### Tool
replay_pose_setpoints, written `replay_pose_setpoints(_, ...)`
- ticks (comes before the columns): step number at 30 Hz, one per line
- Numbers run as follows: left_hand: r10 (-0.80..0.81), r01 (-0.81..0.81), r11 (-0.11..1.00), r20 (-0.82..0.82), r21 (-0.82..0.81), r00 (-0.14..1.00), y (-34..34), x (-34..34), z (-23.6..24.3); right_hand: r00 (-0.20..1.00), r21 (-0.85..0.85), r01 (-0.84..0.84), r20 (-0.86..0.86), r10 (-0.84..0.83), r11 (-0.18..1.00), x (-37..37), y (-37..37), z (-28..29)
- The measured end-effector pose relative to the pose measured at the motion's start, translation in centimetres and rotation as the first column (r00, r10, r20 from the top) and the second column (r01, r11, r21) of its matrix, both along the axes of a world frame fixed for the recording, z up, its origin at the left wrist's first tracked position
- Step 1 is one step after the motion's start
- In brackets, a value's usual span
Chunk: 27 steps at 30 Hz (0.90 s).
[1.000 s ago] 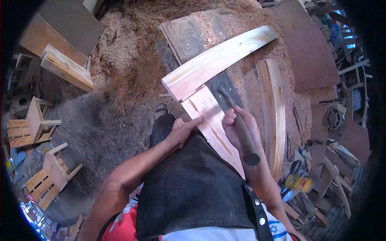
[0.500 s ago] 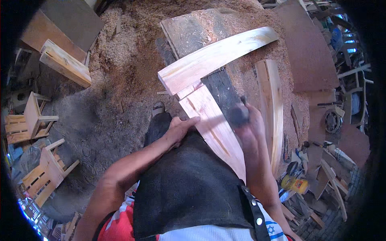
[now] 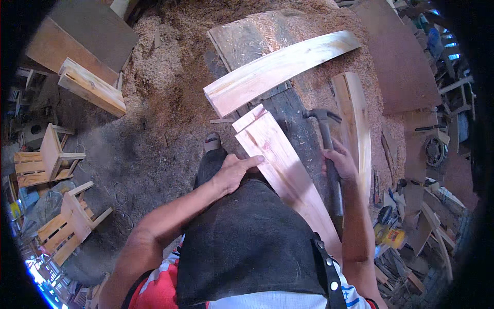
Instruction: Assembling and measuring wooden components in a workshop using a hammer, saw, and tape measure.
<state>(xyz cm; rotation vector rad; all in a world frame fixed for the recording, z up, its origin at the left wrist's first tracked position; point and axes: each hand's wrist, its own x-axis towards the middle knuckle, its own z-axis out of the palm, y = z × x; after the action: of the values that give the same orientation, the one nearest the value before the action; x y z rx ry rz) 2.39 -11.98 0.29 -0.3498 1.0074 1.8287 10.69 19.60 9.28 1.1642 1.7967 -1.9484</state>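
My left hand (image 3: 232, 173) grips the near-left edge of a pale pinkish plank (image 3: 282, 167), thumb stretched over its top face and fingers curled at the side. The plank slants across my lap, and its far end has a stepped tenon. In my right hand (image 3: 340, 160) is a claw hammer (image 3: 326, 135), held by its dark handle, head pointing away from me. Just beyond the tenon lies a curved, thick wooden board (image 3: 283, 68), apart from the plank. Under both pieces is a dark, worn wooden support (image 3: 290, 114).
Another curved timber (image 3: 354, 123) lies to the right of the hammer. At far left are a wood block (image 3: 92, 87) and small slatted wooden pieces (image 3: 64, 149). Shavings (image 3: 175, 67) cover the ground. Scrap wood and a yellow container (image 3: 392, 237) crowd the right side.
The plank's tenon end has come away from the curved board, leaving a gap. The hammer, blurred beside the plank before, is now farther right with its head pointing away.
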Motion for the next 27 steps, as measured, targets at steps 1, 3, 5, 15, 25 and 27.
replay_pose_setpoints(1, -0.050, 0.053, 0.997, 0.042, -0.062, 0.998, 0.0, -0.1, 0.5, 0.997, 0.043, -0.070, -0.013, 0.071, 0.997, 0.7, 1.2, -0.2)
replay_pose_setpoints(3, -0.030, 0.031, 0.999, 0.018, -0.041, 0.999, -0.1, -0.1, 1.3, 0.969, 0.155, -0.234, 0.115, 0.218, 0.960, 2.0, 3.4, -0.9)
replay_pose_setpoints(5, -0.075, 0.077, 0.991, 0.016, -0.113, 0.997, -0.3, 0.0, 1.5, 0.806, 0.644, -0.576, 0.343, 0.483, 0.503, 3.2, 4.5, -2.1)
replay_pose_setpoints(15, 0.147, -0.139, 0.977, 0.039, -0.160, 0.988, 0.3, 2.7, -4.9, 0.686, 0.426, -0.715, 0.577, 0.443, 0.554, 16.4, -2.0, -4.0)
replay_pose_setpoints(25, -0.133, 0.132, 0.991, 0.158, 0.017, 0.978, -4.6, -0.7, -6.4, 0.742, 0.374, -0.622, 0.562, 0.365, 0.688, 20.6, -5.0, -6.2)
replay_pose_setpoints(27, -0.173, 0.171, 0.985, 0.112, 0.030, 0.979, -6.3, -2.9, -6.6, 0.776, 0.434, -0.578, 0.554, 0.301, 0.691, 19.4, -7.3, -3.7)
